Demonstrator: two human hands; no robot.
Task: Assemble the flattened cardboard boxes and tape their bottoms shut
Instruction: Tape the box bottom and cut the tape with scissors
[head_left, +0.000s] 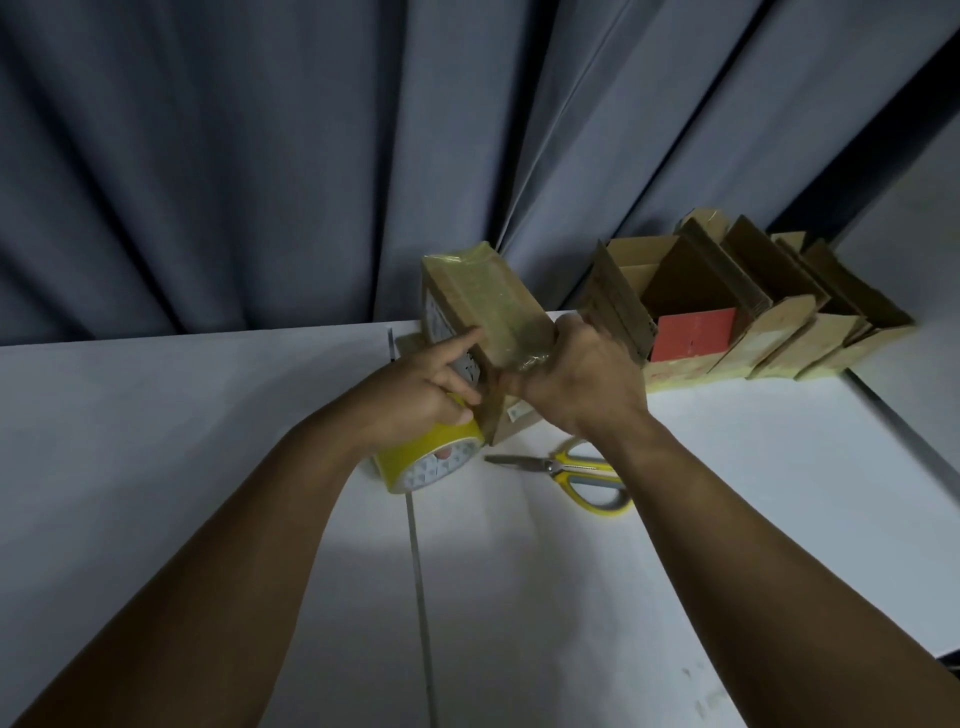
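Note:
A small cardboard box (488, 306) stands on the white table (208, 467) with its taped bottom turned up toward me. Yellowish tape runs along that face. My right hand (576, 384) presses on the box's near right corner, over the tape's end. My left hand (421, 389) grips a yellow tape roll (431, 460) against the box's left side, with the index finger stretched onto the box.
Yellow-handled scissors (571, 473) lie on the table just under my right wrist. Several assembled boxes (753, 306) with open flaps stand in a row at the back right. A grey curtain (260, 156) hangs behind the table. The table's right edge (904, 431) runs diagonally.

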